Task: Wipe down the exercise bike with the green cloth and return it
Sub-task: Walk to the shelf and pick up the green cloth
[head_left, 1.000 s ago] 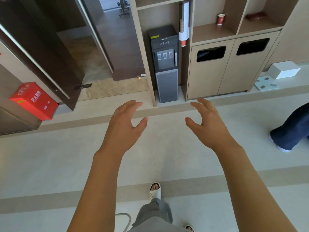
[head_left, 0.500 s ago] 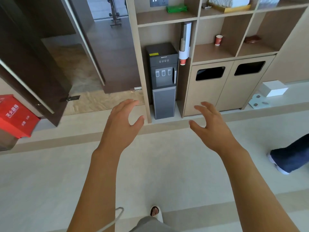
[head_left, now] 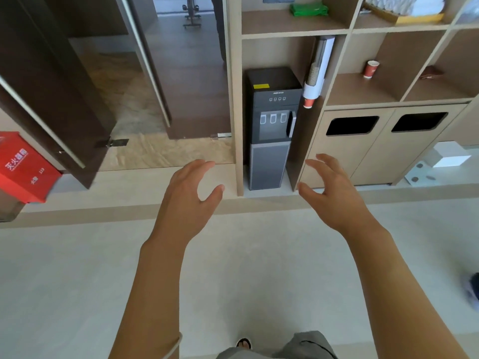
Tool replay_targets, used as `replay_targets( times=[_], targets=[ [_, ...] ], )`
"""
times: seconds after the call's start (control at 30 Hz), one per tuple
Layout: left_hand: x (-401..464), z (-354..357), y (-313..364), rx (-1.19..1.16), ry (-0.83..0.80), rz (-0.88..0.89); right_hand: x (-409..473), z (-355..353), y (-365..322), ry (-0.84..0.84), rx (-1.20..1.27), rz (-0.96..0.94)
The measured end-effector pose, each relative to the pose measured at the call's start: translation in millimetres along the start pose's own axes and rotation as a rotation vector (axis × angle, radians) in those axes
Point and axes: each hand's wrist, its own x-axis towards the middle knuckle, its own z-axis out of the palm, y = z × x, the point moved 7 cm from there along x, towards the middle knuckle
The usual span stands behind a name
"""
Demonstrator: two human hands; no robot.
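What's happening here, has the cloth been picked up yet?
Not yet. The person stands on the floor facing the shelf unit, with the left hand and right hand both held out in front, fingers spread and holding nothing. The green cloth lies folded on the upper shelf, above the water dispenser. The exercise bike shows through the open doorway on the left, untouched. Wiping has not begun.
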Motion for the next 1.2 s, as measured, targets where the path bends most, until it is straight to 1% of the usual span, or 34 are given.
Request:
replay_targets(
  times=[0.17,0.33,0.63,0.9,1.03,1.2],
  targets=[
    [51.5,24.2,15.6,0.010,-0.015,0.024,46.4,-2.2,14.5,-0.017,-0.019,0.011],
    [111.1,58.5,37.3,0.006,-0.006,0.049,107.6,-22.7,40.1,0.000,-0.005,-0.016],
    [236.1,126.0,117.2,0.041,0.005,0.052,237.2,-75.5,100.5,-0.010,0.015,-0.076],
    [312.7,179.1,174.0,0.102,-0.012,0.024,327.9,-107.8,156.6,-0.018,0.071,-0.094],
    [347.8,195.7,189.8,0.120,-0.012,0.045,358.0,-104.4,175.8,-0.041,0.103,-0.098],
    [394.4,212.8,192.4,0.149,-0.011,0.058,402.3,-106.9,189.9,-0.031,0.108,-0.085]
  ],
)
